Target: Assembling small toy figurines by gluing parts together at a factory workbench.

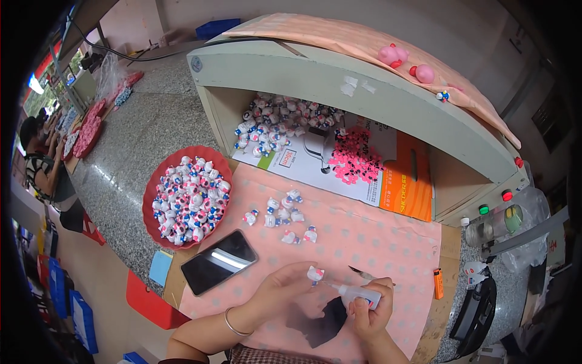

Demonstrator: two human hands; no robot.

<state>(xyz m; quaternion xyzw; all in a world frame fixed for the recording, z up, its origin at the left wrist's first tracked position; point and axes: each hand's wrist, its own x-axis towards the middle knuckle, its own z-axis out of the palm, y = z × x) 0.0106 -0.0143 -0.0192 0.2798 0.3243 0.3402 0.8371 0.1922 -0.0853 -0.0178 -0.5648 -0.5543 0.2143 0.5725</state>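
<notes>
My left hand pinches a small white figurine with pink and blue parts between its fingertips. In my right hand is a small translucent squeeze bottle, tilted so its thin nozzle points left at the figurine. Whether the tip touches the figurine I cannot tell. Between and below the hands lies a dark cloth on the pink dotted table cover. Just beyond the bottle rests a slim pointed tool. A loose group of similar figurines lies farther off on the cover.
A red scalloped bowl full of figurines stands left, near a black phone and blue notepad. The pale shelf behind shelters more figurines and pink pieces. An orange lighter lies right. A person works far left.
</notes>
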